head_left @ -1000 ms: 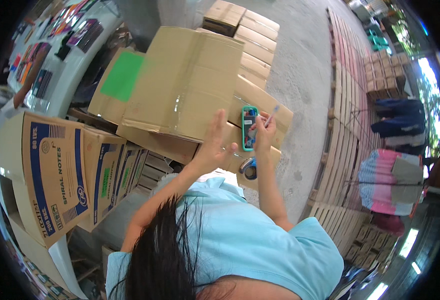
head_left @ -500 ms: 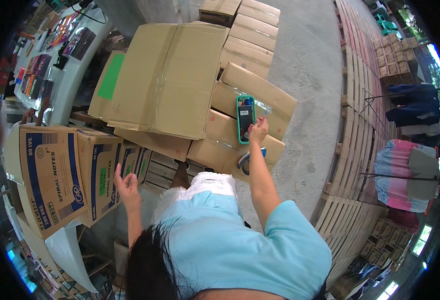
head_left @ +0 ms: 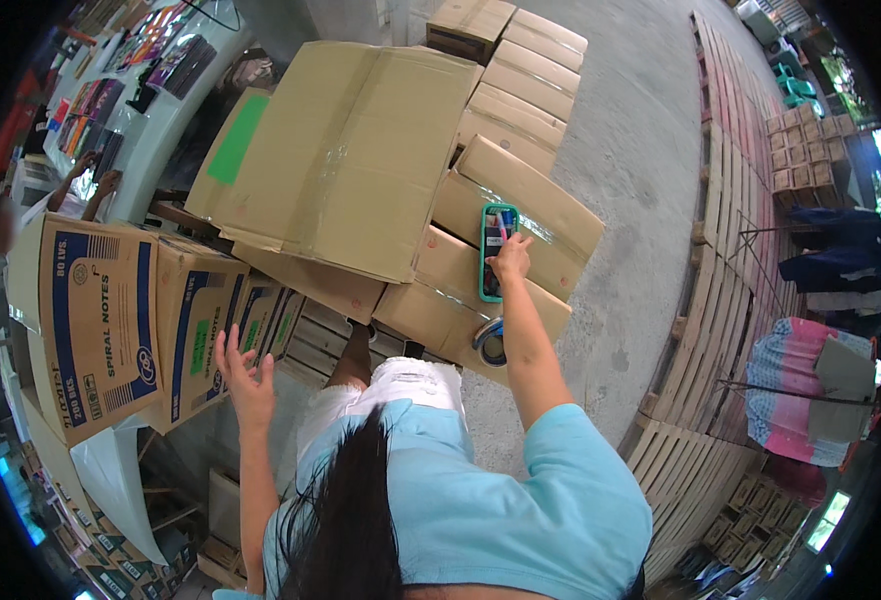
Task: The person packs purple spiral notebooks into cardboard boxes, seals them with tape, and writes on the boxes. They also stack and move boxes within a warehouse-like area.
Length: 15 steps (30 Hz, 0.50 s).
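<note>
My right hand (head_left: 510,260) is closed on a slim pink pen (head_left: 503,226), whose end points away from me. It is over a small green tray (head_left: 484,278) lying on a taped cardboard box (head_left: 560,222). Inside the tray are a dark block-shaped item and a blue pen-like one, partly covered by my fingers. A roll of tape (head_left: 490,350) lies on the nearer box, beside my right forearm. To the left, my left hand (head_left: 247,380) is raised with fingers apart, holding nothing, next to the printed cartons (head_left: 188,330).
A large carton (head_left: 345,150) with a green patch stands left of the tray. Several more boxes (head_left: 530,80) line up behind. Wooden pallets (head_left: 725,200) run along the right. Another person's hands (head_left: 95,180) are at a white table (head_left: 165,115) on the far left.
My right hand has moved from the tray's right edge to over its near part, the pink pen now showing upright in it. My left hand's fingers have spread. The whole view has shifted slightly.
</note>
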Available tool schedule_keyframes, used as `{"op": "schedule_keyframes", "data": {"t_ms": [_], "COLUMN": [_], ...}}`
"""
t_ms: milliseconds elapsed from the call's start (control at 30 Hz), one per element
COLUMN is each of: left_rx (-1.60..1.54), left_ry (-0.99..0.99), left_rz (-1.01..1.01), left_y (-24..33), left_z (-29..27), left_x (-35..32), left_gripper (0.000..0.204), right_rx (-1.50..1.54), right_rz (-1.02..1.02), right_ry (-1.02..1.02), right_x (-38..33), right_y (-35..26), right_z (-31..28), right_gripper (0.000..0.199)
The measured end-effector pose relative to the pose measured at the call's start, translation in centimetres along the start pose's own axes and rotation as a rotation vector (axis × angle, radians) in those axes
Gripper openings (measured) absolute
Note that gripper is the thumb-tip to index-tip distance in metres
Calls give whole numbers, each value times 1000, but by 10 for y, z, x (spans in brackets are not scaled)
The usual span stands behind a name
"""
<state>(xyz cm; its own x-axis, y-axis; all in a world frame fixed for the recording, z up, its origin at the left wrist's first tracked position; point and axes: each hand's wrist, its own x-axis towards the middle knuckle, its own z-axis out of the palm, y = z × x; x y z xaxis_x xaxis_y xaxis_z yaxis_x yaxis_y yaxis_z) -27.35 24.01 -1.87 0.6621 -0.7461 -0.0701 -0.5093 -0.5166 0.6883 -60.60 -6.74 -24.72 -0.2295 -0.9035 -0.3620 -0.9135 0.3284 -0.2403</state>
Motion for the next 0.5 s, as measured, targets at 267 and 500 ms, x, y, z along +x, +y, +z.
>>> {"op": "schedule_keyframes", "data": {"t_ms": [267, 500], "left_rx": [20, 25], "left_ry": [23, 41], "left_rz": [-102, -100], "left_y": [-26, -25], "left_z": [-12, -9], "left_x": [-12, -12], "left_gripper": [62, 61], "right_rx": [610, 191], "right_rz": [-244, -272], "right_ry": [311, 334], "right_x": [44, 41], "right_y": [50, 24], "right_z": [7, -25], "right_gripper": [32, 26]}}
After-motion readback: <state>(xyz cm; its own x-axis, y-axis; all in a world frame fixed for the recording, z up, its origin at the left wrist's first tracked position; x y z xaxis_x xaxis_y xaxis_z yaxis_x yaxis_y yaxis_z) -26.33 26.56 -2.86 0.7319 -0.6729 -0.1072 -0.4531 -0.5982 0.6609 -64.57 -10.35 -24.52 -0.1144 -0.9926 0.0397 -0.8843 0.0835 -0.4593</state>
